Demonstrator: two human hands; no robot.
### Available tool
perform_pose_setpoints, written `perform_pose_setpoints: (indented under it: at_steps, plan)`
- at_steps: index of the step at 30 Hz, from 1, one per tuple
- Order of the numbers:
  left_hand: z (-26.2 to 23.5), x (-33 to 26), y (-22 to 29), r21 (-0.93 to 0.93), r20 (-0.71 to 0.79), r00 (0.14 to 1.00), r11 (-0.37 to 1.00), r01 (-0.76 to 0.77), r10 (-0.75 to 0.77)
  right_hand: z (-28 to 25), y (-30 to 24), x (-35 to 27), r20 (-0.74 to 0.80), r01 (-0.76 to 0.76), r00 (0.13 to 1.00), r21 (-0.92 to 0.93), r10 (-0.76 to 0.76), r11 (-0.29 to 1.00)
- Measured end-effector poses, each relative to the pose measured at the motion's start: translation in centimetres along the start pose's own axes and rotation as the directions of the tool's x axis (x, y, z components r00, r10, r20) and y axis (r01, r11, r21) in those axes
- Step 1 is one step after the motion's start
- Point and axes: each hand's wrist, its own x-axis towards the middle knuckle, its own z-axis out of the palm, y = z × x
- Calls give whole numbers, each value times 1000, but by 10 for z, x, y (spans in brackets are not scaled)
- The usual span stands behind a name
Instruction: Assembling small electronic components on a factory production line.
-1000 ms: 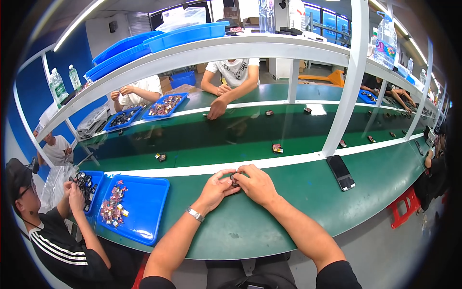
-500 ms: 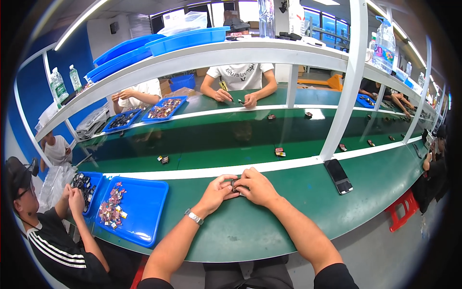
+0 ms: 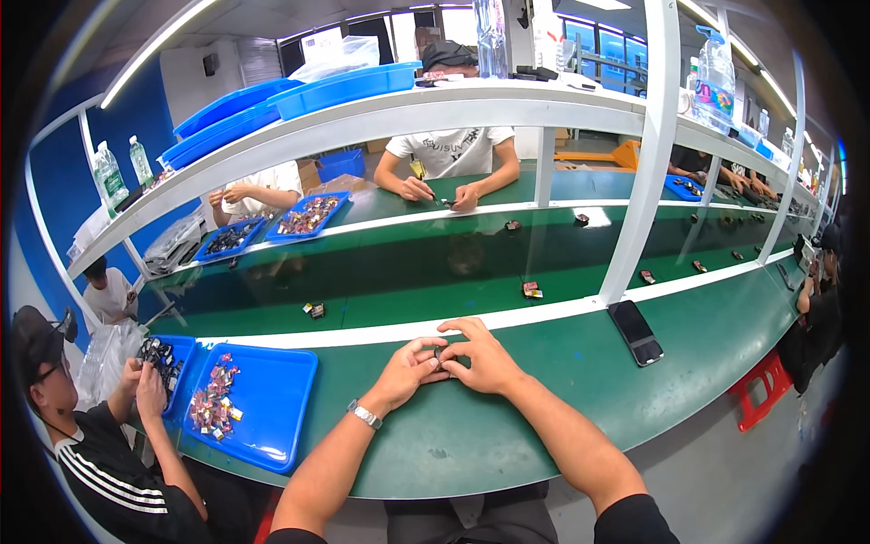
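Observation:
Over the green bench my two hands meet, with a small dark part (image 3: 439, 352) between their fingertips; its kind is too small to make out. My left hand (image 3: 407, 371) curls its fingers and thumb around the part. The thumb and a finger of my right hand (image 3: 485, 359) pinch at it, while another finger reaches out above. Left of my left forearm lies a blue tray (image 3: 288, 399) with a pile of small red, white and yellow pieces (image 3: 214, 399). To the right of my right hand, a black phone (image 3: 636, 333) rests flat on the bench.
A green conveyor belt (image 3: 408, 304) carries small parts beyond a white rail (image 3: 362, 335). A white post (image 3: 639, 163) stands front right, under a shelf (image 3: 381, 118) bearing trays and bottles. On the left a co-worker (image 3: 109, 462) handles dark pieces by another blue tray (image 3: 186, 349).
My right hand's fingers have spread a little above the small part. Parts on the belt have shifted slightly rightward in the picture. The view has tilted slightly.

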Motion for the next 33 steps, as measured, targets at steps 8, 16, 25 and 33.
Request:
perform_pose_setpoints:
  at_steps: [8,16,25,33]
  plan:
    - [-2,2,-3,-28,-3,1000,1000,-10,9,7,-3,-5,-17,-107,994,55,108,993]
    - [-3,1,-2,-71,-15,1000,997,-19,18,21,-4,-7,-121,-117,985,40,121,992]
    - [-6,2,-5,-84,-35,999,996,-23,20,24,4,-10,-125,-189,970,135,206,973]
    - [-6,3,-6,-62,-28,999,998,-31,29,24,4,-11,-97,-255,957,163,272,953]
